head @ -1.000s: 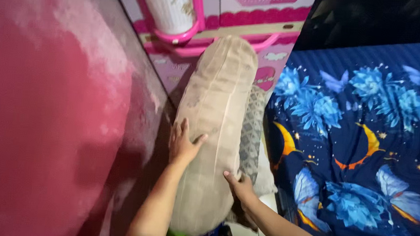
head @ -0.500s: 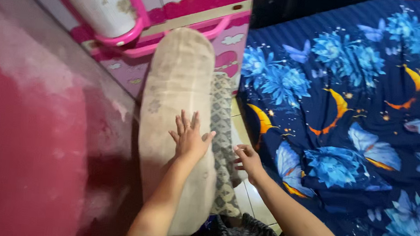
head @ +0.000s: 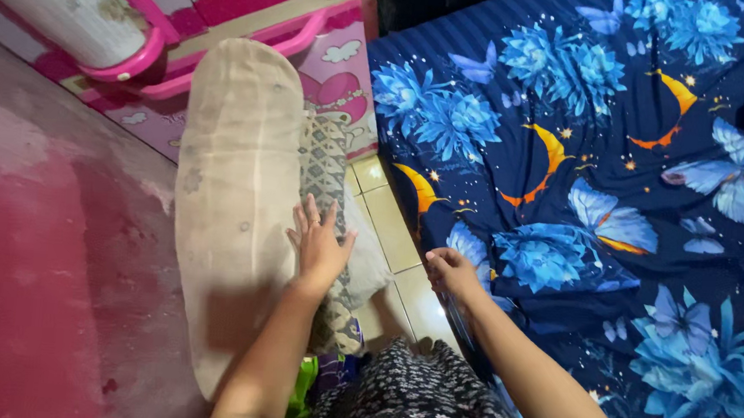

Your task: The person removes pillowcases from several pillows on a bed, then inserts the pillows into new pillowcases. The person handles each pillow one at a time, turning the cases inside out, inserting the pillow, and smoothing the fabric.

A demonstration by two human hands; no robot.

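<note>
head: left hand (head: 319, 247) flat on bolster (head: 231, 199), fingers spread.

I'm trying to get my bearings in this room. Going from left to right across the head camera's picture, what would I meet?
Pink-red wall → beige bolster → left hand on a patterned pillow → tiled floor → right hand → blue butterfly bedsheet.

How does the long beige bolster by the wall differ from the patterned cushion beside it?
The beige bolster is plain and faintly stained; the patterned cushion has a grey-and-cream geometric weave. The bolster is longer and thicker; the cushion looks narrower and flatter. The bolster lies against the pink wall; the cushion lies on its far side, towards the blue bedsheet. The left hand rests across both. Both lie lengthwise, side by side.
</note>
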